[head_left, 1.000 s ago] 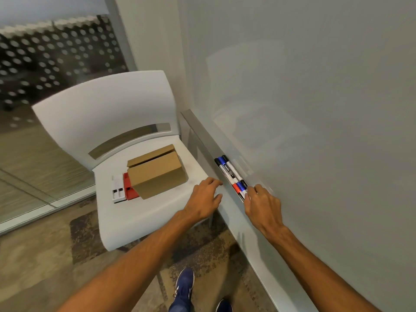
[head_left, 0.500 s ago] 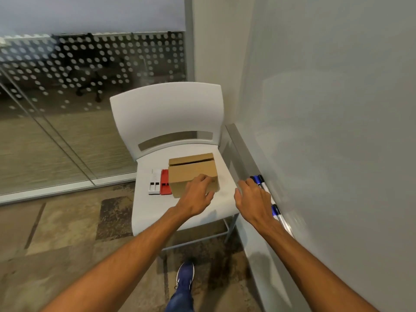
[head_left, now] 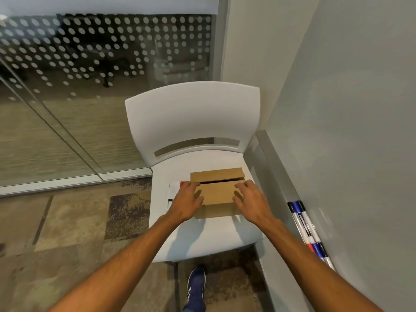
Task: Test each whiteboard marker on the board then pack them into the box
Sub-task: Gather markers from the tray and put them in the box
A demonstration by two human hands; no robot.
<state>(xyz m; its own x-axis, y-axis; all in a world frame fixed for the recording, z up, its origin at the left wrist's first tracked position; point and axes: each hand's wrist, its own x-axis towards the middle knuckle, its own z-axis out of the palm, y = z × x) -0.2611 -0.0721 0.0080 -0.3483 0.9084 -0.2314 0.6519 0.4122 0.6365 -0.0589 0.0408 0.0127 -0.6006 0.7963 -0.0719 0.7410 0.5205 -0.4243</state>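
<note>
Both hands are now on the cardboard box [head_left: 217, 192], which sits on the seat of the white chair [head_left: 193, 113] just beside the whiteboard [head_left: 349, 131]. Half a second ago the right hand [head_left: 252, 200] was over at the tray [head_left: 276, 163] with its fingers on the markers [head_left: 306, 226]; it has since left them and come across to the right end of the box's top flap, where its spread, loosely bent fingers rest and clasp nothing. The left hand [head_left: 185, 201] was already touching the box's front and has stayed with it. It now lies over the left end, fingers at the far corner and thumb on the flap, slack rather than gripping. A dark slit shows between the two top flaps (the near one sits slightly lifted under the fingertips). The markers remain side by side on the tray along the board's lower edge, well apart from both hands, none of them in the box. A red item [head_left: 185, 182] peeks out from behind the left hand, touching the box's left side as before. The view has swung to face the chair squarely, and a blue shoe [head_left: 197, 287] shows on the floor below the seat.
</note>
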